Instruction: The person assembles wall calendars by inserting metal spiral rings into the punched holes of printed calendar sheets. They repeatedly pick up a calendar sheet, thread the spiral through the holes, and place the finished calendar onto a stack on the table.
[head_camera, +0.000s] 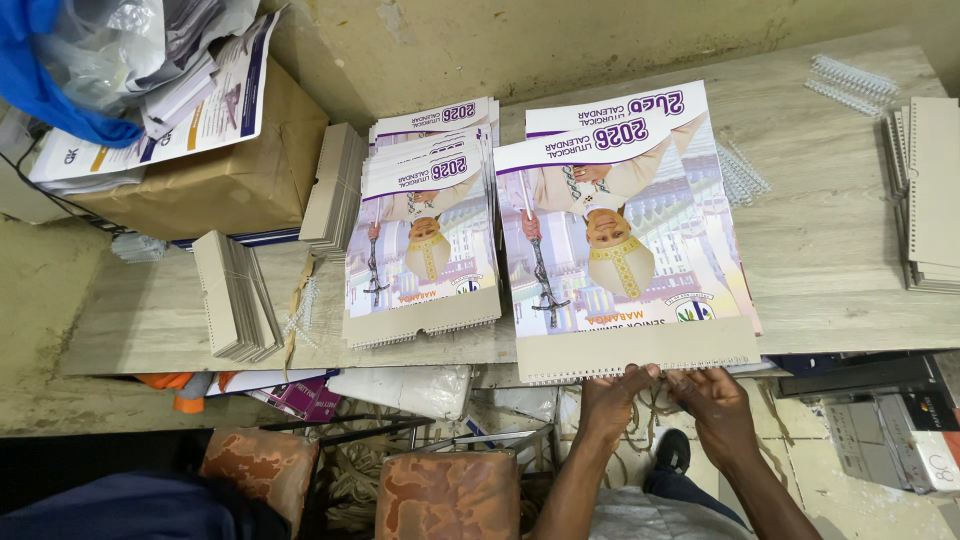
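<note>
A printed wall calendar (625, 240) with a purple and white header and a grey card backing lies on the wooden table (830, 250), its wire-bound edge hanging over the near rim. My left hand (612, 392) and my right hand (712, 392) both pinch that bound lower edge from below, fingers on the wire comb. To its left lies a second stack of the same calendars (425, 235), untouched.
Piles of grey card strips sit at the left (237, 295), behind them (335, 185) and at the far right (928, 190). Loose white wire combs (850, 78) lie at the back right. A brown paper parcel (215, 165) carries leaflets. Patterned stools (450, 495) stand below.
</note>
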